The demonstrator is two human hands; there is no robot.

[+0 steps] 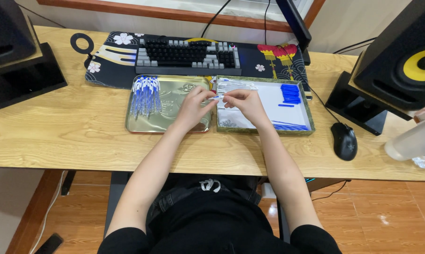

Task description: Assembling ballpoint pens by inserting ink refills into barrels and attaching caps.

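Observation:
Both hands meet over the gap between two trays on a wooden desk. My left hand [193, 106] and my right hand [244, 102] pinch a thin clear pen with a blue tip [217, 98] between their fingertips. A gold metal tray [175, 94] on the left holds a heap of assembled blue-and-white pens [145, 94]. The green-rimmed tray with a white floor [287, 110] on the right holds clear pen barrels [233, 85], a stack of blue caps [291, 93], thin blue refills [290, 125] and a small pile of springs [228, 123].
A black keyboard [189, 56] lies on a dark flowered mat behind the trays. Black speakers stand at the left [8, 33] and right [405, 56]. A black mouse [344, 140] and a clear plastic bottle [412, 141] sit at the right.

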